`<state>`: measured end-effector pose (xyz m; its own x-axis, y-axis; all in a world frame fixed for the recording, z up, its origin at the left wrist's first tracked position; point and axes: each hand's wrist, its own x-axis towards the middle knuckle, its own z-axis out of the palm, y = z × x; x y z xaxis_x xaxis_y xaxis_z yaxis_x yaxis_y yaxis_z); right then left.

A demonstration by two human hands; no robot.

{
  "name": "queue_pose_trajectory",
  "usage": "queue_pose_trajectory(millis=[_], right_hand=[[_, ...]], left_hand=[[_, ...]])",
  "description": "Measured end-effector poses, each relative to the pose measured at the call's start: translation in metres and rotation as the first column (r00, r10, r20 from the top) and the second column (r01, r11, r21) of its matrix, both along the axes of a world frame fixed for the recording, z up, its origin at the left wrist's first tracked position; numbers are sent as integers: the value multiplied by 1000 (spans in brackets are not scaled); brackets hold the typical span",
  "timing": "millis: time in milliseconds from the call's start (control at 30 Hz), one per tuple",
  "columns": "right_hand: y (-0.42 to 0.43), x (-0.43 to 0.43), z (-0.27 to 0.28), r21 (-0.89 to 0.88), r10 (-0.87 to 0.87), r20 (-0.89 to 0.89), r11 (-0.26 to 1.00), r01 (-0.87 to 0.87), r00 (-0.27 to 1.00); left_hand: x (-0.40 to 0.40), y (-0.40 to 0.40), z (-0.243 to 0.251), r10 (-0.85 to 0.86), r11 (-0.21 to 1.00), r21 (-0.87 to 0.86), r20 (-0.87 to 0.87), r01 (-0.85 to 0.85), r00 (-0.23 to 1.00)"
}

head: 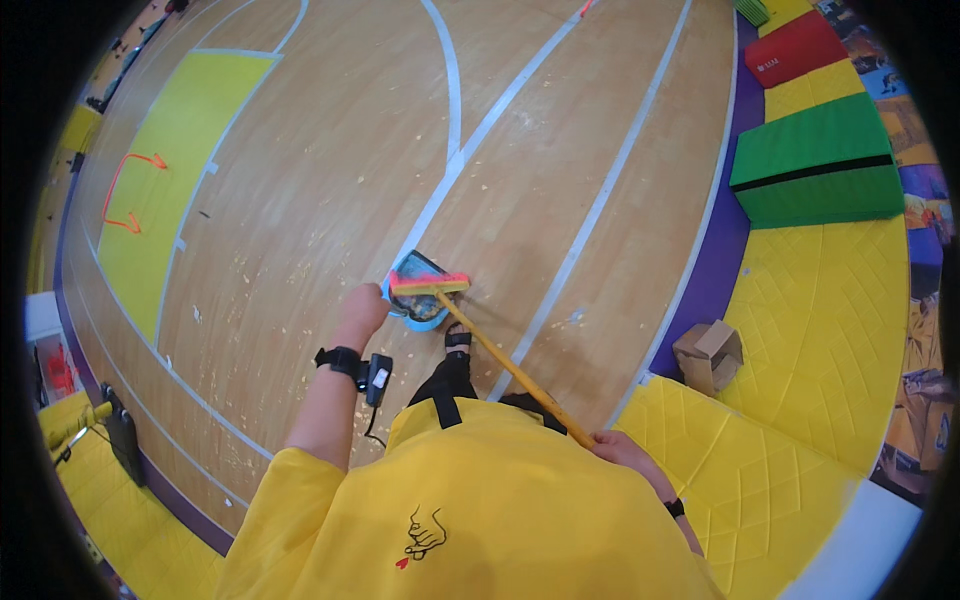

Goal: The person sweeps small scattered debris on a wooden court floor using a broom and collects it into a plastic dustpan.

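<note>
A broom with a yellow head and pink bristles [429, 283] lies across a blue dustpan [416, 324], which holds some debris. My right hand [621, 450] grips the far end of the broom's wooden handle [517, 371], low at the right side of my shirt. At the dustpan's left edge is my left hand [365, 309], closed, with its fingers turned away from view; it seems to hold the pan's handle, which is hidden. Pale crumbs and flakes [298, 274] are scattered over the wooden floor [315, 165], mostly to the left of the dustpan.
Yellow padded mats [817, 300] line the right side, with a green foam block [817, 161], a red block [795, 49] and an open cardboard box [707, 356]. On the left lie an orange hurdle [111, 187] and more yellow mats [142, 536]. My sandalled foot [457, 337] is beside the dustpan.
</note>
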<state>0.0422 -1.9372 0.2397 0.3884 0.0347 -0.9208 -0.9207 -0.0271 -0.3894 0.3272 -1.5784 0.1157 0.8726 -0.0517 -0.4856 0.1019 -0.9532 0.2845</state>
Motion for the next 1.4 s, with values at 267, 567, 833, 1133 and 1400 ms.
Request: queue_pose_trajectory(millis=[267,567,833,1133,1400], right_hand=[[-48,46,-24,-62,-363,94,927,370,927],[-218,136,-76,55,-624,136,780,623,770],[-252,150,-104,-28,-125,2,992,125,992],[-278,178,-6,301,35,-21,953,-27,999],[-302,251,4,159,70,134,983,-92,988]], left_hand=[[16,-3,8,-3,1000,3,37,3,999],[39,-58,22,30,998,53,87,-34,996],[75,-180,47,62,989,131,40,-66,997],[99,-232,9,45,993,112,22,-47,999],[103,-181,32,223,963,129,104,-235,969]])
